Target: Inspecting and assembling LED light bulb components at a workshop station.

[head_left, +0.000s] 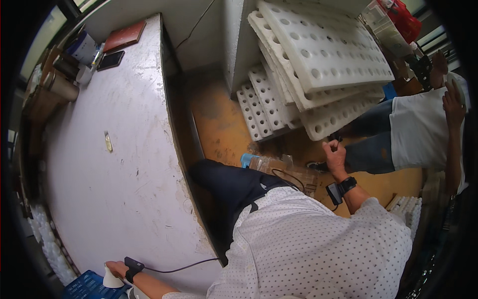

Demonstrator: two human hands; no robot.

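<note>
At the lower left, my left hand (118, 269) is over the table's near end, right against a white cone-shaped piece (111, 280). The cone covers part of its fingers, so its grip cannot be made out. My right hand (335, 158) is raised at the right, below the stacked foam boards. Its fingers are drawn together, with something small and dark at their tips that is too small to name. A small pale piece with a yellowish end (108, 142) lies on the white table (124, 194).
White foam boards with rows of holes (328, 50) lean in a pile at the back. A person in a white shirt (423, 127) stands at the right. A taped cardboard box (294, 172) sits beside my leg. A phone (110, 60) and red-brown notebook (124, 35) lie at the table's far end.
</note>
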